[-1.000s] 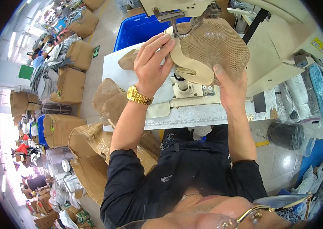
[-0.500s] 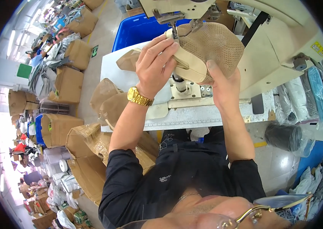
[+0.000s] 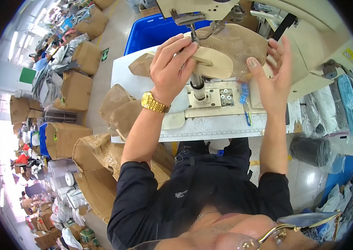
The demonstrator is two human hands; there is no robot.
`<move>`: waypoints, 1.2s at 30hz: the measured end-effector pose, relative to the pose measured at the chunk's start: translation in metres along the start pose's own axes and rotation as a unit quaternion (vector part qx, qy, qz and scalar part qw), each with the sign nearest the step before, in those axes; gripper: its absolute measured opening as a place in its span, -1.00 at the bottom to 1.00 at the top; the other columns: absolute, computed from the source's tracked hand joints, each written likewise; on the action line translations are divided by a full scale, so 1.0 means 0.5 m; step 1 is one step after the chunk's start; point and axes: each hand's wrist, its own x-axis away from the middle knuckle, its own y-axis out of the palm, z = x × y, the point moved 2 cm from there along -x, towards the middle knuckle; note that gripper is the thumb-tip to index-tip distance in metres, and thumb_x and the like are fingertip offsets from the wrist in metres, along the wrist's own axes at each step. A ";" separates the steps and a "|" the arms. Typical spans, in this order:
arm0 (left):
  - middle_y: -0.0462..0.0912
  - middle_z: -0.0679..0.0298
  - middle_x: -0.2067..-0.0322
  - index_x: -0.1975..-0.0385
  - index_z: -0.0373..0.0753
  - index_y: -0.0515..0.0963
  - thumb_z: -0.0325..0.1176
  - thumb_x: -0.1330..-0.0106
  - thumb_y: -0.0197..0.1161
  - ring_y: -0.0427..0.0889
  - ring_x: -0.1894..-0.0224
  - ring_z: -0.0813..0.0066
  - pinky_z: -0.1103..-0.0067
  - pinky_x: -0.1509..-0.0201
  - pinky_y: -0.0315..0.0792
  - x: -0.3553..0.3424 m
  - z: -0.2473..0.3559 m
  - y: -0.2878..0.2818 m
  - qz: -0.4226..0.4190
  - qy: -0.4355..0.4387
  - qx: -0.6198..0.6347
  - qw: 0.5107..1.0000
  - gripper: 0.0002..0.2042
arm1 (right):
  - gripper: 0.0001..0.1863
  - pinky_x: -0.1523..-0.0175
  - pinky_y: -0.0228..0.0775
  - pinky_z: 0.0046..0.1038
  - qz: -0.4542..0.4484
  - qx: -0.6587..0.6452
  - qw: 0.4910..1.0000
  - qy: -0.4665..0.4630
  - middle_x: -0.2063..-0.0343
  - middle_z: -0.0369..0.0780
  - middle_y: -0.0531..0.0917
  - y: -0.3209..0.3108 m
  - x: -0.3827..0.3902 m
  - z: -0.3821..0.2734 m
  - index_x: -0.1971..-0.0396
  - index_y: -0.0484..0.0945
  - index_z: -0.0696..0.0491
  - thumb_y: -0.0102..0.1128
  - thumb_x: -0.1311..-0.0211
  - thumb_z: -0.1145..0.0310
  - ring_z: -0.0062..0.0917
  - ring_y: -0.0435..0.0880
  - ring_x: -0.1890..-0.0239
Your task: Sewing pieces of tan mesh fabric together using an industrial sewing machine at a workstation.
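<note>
Beige mesh shoe upper (image 3: 226,52), held raised at the sewing-machine needle

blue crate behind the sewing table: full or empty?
Cannot tell. Only the blue crate's rim and side show; the machine and left hand hide its inside.

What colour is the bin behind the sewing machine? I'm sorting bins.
Blue bin, clearest in the head view.

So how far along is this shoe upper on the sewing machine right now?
Done: the tan mesh upper already sits on the machine's post under the needle, with a beige panel laid against it. In hand: the left hand presses that panel at the needle, while the right hand supports the mesh side, fingers spread. Left: I cannot tell how much seam is sewn; the stitching is too small to see.
</note>
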 end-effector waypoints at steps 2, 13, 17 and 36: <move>0.66 0.24 0.23 0.30 -0.25 0.69 -0.64 0.07 0.35 0.64 0.09 0.23 0.45 0.03 0.58 0.004 0.005 -0.004 -0.005 -0.014 -0.028 1.000 -0.72 | -0.48 0.04 0.49 -0.38 -0.001 0.136 0.982 -0.128 0.23 -0.15 0.63 -0.013 -0.027 -0.024 -0.15 0.40 0.16 0.27 -0.20 0.37 -0.42 0.63 0.14; 0.66 0.25 0.25 0.36 -0.22 0.69 -0.60 0.04 0.41 0.66 0.06 0.25 0.46 0.02 0.59 0.004 0.004 -0.015 -0.023 -0.015 -0.016 0.999 -0.78 | -0.82 0.26 0.42 -0.51 -0.282 0.057 0.958 -0.013 0.45 -0.17 0.65 0.010 0.005 0.005 0.21 0.63 0.19 0.13 -0.23 0.51 -0.46 0.61 0.42; 0.66 0.21 0.21 0.32 -0.25 0.69 -0.63 -0.01 0.38 0.66 0.04 0.28 0.47 0.01 0.58 -0.004 -0.001 -0.025 -0.052 -0.044 0.015 0.998 -0.78 | -0.83 0.27 0.45 -0.41 -0.307 0.128 0.942 -0.043 0.39 -0.14 0.68 0.007 0.002 -0.025 0.26 0.63 0.18 0.18 -0.22 0.41 -0.33 0.64 0.39; 0.58 0.27 0.40 0.20 -0.33 0.38 -0.37 -0.23 0.34 0.53 0.39 0.59 0.62 0.28 0.43 0.009 0.085 -0.024 -0.084 -0.347 0.112 0.927 -0.71 | -0.76 0.42 0.22 -0.66 -0.315 -0.091 0.930 0.163 0.59 -0.41 0.54 0.048 0.036 0.020 0.42 0.56 0.18 0.20 -0.33 0.29 -0.83 0.39 0.49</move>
